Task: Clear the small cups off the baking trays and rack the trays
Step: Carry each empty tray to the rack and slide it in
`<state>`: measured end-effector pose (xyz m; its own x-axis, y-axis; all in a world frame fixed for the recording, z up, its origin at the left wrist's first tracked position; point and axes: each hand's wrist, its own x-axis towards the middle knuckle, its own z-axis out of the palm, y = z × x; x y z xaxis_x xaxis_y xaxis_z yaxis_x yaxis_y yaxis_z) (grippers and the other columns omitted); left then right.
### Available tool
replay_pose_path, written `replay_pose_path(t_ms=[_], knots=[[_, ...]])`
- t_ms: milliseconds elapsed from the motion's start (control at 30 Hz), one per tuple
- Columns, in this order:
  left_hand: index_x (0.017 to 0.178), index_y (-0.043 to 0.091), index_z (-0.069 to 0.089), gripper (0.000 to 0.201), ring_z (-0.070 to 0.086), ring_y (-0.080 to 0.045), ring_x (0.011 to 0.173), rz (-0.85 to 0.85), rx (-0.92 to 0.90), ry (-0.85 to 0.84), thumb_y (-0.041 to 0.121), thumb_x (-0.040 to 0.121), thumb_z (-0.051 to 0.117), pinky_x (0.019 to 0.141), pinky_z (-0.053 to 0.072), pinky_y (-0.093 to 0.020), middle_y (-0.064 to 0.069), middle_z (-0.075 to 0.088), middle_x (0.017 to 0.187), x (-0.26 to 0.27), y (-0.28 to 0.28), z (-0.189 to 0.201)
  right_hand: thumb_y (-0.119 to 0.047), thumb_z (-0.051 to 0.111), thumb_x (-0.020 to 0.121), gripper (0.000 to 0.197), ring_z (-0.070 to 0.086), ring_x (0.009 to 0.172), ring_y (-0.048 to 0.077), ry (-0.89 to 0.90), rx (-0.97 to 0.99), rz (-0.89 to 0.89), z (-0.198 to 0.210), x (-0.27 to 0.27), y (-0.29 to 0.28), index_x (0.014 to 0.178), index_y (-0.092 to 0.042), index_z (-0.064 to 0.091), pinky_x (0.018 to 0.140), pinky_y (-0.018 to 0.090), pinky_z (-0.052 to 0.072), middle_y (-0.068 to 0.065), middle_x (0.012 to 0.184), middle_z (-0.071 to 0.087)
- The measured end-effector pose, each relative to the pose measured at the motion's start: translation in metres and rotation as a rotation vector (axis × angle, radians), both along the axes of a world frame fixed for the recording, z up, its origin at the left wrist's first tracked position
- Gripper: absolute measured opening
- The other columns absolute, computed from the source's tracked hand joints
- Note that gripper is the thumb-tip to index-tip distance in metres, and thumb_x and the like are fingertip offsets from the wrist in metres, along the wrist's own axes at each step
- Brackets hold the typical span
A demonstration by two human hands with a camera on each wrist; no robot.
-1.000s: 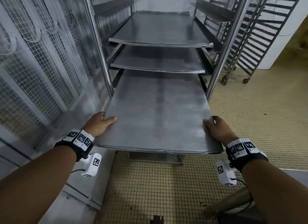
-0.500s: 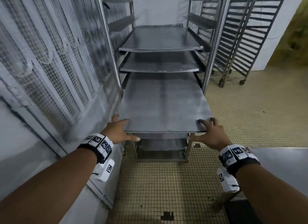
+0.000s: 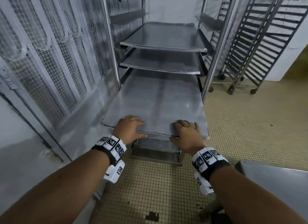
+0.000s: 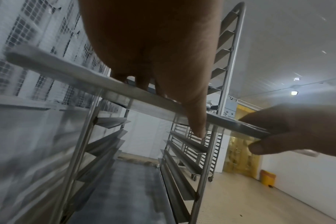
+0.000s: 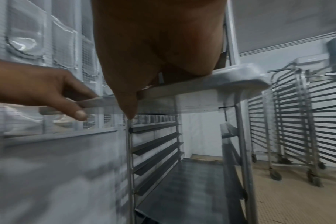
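A bare grey baking tray (image 3: 155,103) lies part way in the steel rack (image 3: 215,57), its near end sticking out toward me. My left hand (image 3: 130,128) and right hand (image 3: 185,132) both grip its front edge, fingers flat on top and thumbs underneath. The left wrist view shows my left thumb (image 4: 197,128) crossing the tray edge (image 4: 125,92). In the right wrist view my right thumb (image 5: 128,109) hooks under the same edge (image 5: 201,84). Two more trays (image 3: 163,38) (image 3: 160,62) sit on higher rails. No small cups are in view.
A wire-mesh wall (image 3: 50,57) runs close along the left. Empty wheeled racks (image 3: 260,40) stand at the back right on the tiled floor (image 3: 250,123). A steel table corner (image 3: 275,182) juts in at bottom right. Another tray (image 3: 155,145) lies lower in the rack.
My hands have moved from the tray's side edges to its front edge and come closer together. My view has pulled back from the rack.
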<state>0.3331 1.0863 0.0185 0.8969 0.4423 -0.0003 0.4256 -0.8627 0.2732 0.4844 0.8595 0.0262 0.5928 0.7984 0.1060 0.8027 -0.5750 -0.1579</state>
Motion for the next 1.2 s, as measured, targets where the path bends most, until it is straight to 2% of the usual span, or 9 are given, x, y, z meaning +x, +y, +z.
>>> replay_pose_path(t_ms=[100,333,433,500,567,633,833,1000,1200], knots=[[0.144,0.037,0.052,0.069,0.029,-0.021,0.149,-0.01,0.006,-0.044,0.064,0.082,0.068,0.12,0.02,-0.051,0.003,0.04,0.159,0.008,-0.013,-0.004,-0.047,0.059,0.089,0.06,0.035,0.141,0.024,0.014,0.043,0.095,-0.005,0.001,0.01,0.143,-0.024,0.046,0.117,0.044,0.024,-0.001,0.151,0.043],[0.144,0.036,0.052,0.066,0.02,-0.017,0.153,-0.042,-0.035,-0.059,0.064,0.086,0.062,0.123,0.008,-0.053,0.005,0.034,0.162,0.022,-0.002,-0.006,-0.052,0.054,0.091,0.06,0.031,0.144,0.022,-0.019,0.068,0.149,-0.011,0.026,0.015,0.145,-0.026,0.043,0.12,0.045,0.022,-0.002,0.155,0.039],[0.144,0.037,0.051,0.065,0.018,-0.015,0.153,-0.079,-0.039,-0.063,0.068,0.087,0.057,0.123,0.006,-0.053,0.007,0.032,0.163,0.034,0.01,-0.008,-0.06,0.048,0.092,0.063,0.029,0.145,0.02,-0.04,0.049,0.167,-0.013,0.043,0.023,0.145,-0.027,0.042,0.12,0.044,0.021,-0.003,0.156,0.037],[0.145,0.038,0.05,0.073,0.017,-0.015,0.153,-0.105,-0.013,-0.057,0.077,0.085,0.046,0.123,0.006,-0.052,0.007,0.032,0.163,0.044,0.021,-0.01,-0.067,0.041,0.092,0.066,0.029,0.145,0.02,-0.058,0.048,0.162,-0.014,0.055,0.031,0.145,-0.027,0.043,0.119,0.043,0.021,-0.003,0.156,0.037],[0.147,0.037,0.047,0.086,0.018,-0.016,0.154,-0.134,0.051,-0.056,0.087,0.08,0.028,0.123,0.008,-0.051,0.006,0.031,0.163,0.057,0.032,-0.012,-0.071,0.036,0.092,0.07,0.031,0.144,0.019,-0.075,0.053,0.155,-0.015,0.067,0.042,0.144,-0.026,0.044,0.118,0.043,0.022,-0.003,0.155,0.039],[0.149,0.035,0.044,0.084,0.018,-0.017,0.154,-0.154,0.141,-0.058,0.083,0.084,0.021,0.123,0.012,-0.052,0.005,0.031,0.164,0.072,0.043,-0.016,-0.072,0.032,0.093,0.07,0.033,0.143,0.02,-0.104,0.053,0.148,-0.016,0.08,0.053,0.143,-0.025,0.046,0.118,0.043,0.025,-0.002,0.153,0.041],[0.141,0.027,0.055,0.065,0.042,-0.028,0.142,-0.225,0.36,-0.159,0.067,0.099,0.025,0.112,0.036,-0.054,-0.003,0.053,0.149,0.117,0.077,-0.028,-0.07,0.027,0.094,0.072,0.037,0.142,0.022,-0.142,0.054,0.113,-0.018,0.12,0.087,0.144,-0.022,0.047,0.116,0.043,0.03,0.0,0.152,0.045],[0.133,0.024,0.063,0.059,0.051,-0.03,0.134,-0.223,0.401,-0.24,0.061,0.1,0.032,0.107,0.041,-0.052,-0.006,0.061,0.14,0.15,0.099,-0.033,-0.07,0.03,0.095,0.067,0.042,0.14,0.02,-0.143,0.083,0.083,-0.02,0.147,0.109,0.14,-0.025,0.051,0.111,0.041,0.039,-0.006,0.148,0.05],[0.129,0.023,0.066,0.057,0.055,-0.031,0.129,-0.237,0.38,-0.311,0.061,0.099,0.037,0.104,0.043,-0.051,-0.007,0.063,0.137,0.179,0.121,-0.038,-0.067,0.029,0.096,0.061,0.044,0.137,0.017,-0.159,0.098,0.066,-0.02,0.167,0.128,0.137,-0.031,0.056,0.107,0.041,0.039,-0.011,0.144,0.054]])
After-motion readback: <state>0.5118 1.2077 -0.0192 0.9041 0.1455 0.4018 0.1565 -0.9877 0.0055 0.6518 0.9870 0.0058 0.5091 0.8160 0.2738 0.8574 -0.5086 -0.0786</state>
